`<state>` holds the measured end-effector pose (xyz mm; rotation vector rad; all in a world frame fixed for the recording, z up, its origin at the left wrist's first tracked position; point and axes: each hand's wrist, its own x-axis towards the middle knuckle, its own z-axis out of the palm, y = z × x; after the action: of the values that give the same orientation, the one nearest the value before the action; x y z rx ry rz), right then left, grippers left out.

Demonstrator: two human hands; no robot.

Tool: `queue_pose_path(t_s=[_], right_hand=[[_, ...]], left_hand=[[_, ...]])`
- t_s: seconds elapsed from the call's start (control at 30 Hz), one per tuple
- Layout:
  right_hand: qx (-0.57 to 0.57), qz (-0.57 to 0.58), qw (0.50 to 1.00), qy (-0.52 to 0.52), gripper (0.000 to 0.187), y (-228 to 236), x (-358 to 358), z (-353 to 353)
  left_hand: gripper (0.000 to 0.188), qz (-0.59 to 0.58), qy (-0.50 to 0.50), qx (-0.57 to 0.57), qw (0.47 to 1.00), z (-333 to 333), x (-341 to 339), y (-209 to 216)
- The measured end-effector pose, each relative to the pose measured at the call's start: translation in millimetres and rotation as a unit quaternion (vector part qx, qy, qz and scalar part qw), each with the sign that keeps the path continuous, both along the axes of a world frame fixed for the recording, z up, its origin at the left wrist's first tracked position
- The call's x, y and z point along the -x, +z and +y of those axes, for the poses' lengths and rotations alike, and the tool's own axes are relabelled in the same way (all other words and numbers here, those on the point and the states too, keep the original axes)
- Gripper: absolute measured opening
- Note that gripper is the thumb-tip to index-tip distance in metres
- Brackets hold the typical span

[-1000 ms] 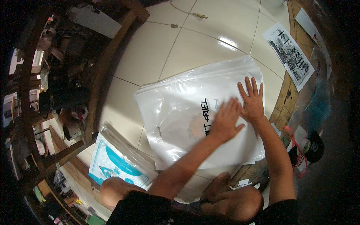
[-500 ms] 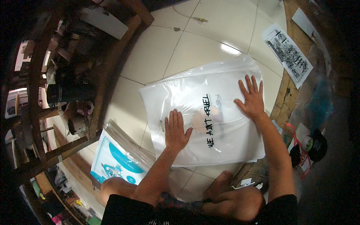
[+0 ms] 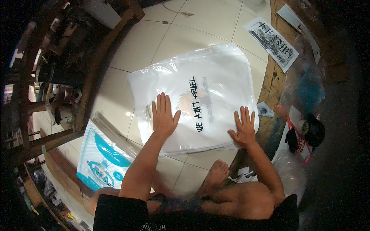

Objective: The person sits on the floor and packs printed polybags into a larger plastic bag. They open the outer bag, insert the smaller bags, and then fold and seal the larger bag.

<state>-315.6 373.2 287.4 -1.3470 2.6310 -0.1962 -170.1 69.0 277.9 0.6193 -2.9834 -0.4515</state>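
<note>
Glossy white plastic stack (image 3: 223, 90) (black lettering (image 3: 196, 104), faint orange print (image 3: 185, 103)); left hand (image 3: 163, 118), right hand (image 3: 243, 129) spread flat atop.

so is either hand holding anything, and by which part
Nothing is held: the left hand and right hand both rest open, palms down, on the stack of white plastic bags.

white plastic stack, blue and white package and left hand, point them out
White plastic stack (image 3: 195, 103), head view, middle of its printed top.
Blue and white package (image 3: 103, 158), head view, printed front.
Left hand (image 3: 163, 120), head view, its back.
</note>
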Motion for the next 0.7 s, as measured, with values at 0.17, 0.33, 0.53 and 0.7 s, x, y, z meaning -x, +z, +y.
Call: queue_pose_path(t_s=[0.17,0.33,0.53,0.7], right_hand=[[0.022,0.009,1.0,-0.001,0.077,-5.6,-1.0,-4.2],[0.03,0.037,0.999,0.014,0.078,-12.7,-0.7,-4.4],[0.045,0.03,0.998,0.012,0.078,-9.5,-1.8,1.2],[0.024,0.02,0.999,0.01,0.075,-6.6,1.1,0.7]], left_hand=[[0.075,0.008,0.039,0.003,0.999,19.7,8.6,-1.5],[0.072,0.035,-0.166,-0.122,0.978,146.4,52.3,10.8],[0.072,-0.046,-0.142,-0.107,0.983,119.3,16.1,2.8],[0.07,-0.024,-0.083,-0.047,0.995,66.7,-40.0,-6.8]])
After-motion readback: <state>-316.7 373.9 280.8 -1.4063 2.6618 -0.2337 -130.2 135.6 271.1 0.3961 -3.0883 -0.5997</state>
